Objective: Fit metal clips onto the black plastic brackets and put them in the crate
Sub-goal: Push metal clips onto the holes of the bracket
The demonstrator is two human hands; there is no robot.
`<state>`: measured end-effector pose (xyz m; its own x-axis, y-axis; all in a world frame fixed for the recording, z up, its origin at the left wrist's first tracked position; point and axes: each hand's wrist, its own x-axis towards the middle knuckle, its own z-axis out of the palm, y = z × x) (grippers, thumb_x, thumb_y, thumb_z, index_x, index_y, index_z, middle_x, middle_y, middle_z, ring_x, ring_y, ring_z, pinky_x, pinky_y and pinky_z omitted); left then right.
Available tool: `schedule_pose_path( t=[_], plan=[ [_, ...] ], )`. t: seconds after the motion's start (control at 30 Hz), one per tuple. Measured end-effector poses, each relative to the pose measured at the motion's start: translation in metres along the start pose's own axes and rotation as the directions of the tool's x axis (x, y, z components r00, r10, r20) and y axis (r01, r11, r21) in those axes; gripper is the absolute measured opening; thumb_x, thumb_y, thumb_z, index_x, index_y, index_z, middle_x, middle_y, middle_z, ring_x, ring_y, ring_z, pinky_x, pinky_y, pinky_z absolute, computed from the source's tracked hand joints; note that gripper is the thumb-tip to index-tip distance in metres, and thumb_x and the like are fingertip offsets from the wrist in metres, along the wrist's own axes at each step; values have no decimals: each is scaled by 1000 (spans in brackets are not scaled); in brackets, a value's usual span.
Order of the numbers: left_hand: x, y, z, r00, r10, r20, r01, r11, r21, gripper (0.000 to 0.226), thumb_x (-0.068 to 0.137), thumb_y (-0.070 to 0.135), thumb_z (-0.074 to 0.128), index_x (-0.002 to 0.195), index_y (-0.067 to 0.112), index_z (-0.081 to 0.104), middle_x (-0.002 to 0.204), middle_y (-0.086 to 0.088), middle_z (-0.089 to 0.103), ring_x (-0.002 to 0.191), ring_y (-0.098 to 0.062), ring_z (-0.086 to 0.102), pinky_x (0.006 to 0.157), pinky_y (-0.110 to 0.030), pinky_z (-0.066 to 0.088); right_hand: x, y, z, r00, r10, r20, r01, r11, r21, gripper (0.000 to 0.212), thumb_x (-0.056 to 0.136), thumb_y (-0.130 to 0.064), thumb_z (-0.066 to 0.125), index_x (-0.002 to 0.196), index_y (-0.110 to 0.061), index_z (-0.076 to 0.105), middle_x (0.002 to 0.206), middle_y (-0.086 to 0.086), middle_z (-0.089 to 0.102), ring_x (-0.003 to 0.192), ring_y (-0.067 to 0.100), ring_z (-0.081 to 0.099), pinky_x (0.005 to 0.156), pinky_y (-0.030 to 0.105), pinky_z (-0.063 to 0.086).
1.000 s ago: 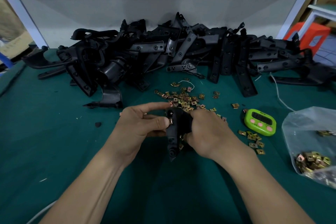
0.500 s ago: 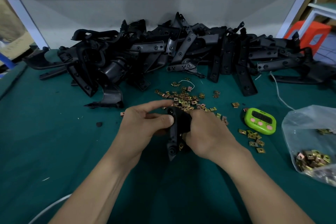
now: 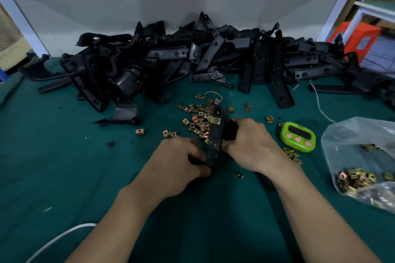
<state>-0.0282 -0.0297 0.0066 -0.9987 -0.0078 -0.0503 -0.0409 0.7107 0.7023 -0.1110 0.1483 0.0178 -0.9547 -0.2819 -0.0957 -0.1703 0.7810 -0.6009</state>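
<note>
I hold one black plastic bracket (image 3: 215, 134) upright over the green table, in the middle of the head view. A brass metal clip (image 3: 215, 120) sits on its upper end. My left hand (image 3: 181, 162) grips the bracket's lower end, fingers curled round it. My right hand (image 3: 252, 145) grips its right side near the middle. Loose metal clips (image 3: 198, 113) lie scattered just behind the bracket. A big pile of black brackets (image 3: 192, 60) fills the back of the table. No crate is in view.
A green timer (image 3: 298, 136) lies to the right of my hands. A clear plastic bag (image 3: 363, 156) with more clips sits at the right edge. A white cord (image 3: 59, 239) runs along the near left. An orange stool (image 3: 359, 38) stands beyond the table's right end.
My left hand slid from the bracket's upper end down to its lower end. The bracket's top now shows a fitted clip and leans farther from me.
</note>
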Motion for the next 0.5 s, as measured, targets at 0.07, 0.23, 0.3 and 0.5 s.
schedule_pose_path(
  t=[0.07,0.23,0.3,0.5],
  plan=[
    [0,-2,2,999,14,-48,-14,1000,-2,18,78,28,85,73,40,73,82,16,69,77,-4,62,68,-18,46,-1,0,-1,1000,-4,3,4,1000,-2,13,76,-27,68,87,-23,63,83,2,66,77,29,65,70,43,58],
    [4,2,4,948,-201,-246,95,918,-386,32,98,20,60,67,21,69,62,-4,72,50,-20,68,44,-26,50,-1,-1,-1,1000,-14,20,14,1000,10,9,77,-25,68,85,-23,65,82,3,67,75,29,65,68,43,58],
    [5,5,1,923,-284,-261,76,797,-599,31,101,19,57,72,17,69,66,-10,74,56,-28,73,45,-28,54,-1,-1,0,999,-15,30,15,1000,12,10,78,-23,68,87,-23,65,82,3,67,75,28,64,68,43,57],
    [7,-2,2,889,-303,-344,143,897,-419,30,88,6,73,64,23,76,59,2,72,53,-12,71,55,-28,62,0,-1,1,999,-29,43,30,999,-17,14,78,-25,68,91,-25,63,83,1,65,75,27,63,63,37,53]
  ],
)
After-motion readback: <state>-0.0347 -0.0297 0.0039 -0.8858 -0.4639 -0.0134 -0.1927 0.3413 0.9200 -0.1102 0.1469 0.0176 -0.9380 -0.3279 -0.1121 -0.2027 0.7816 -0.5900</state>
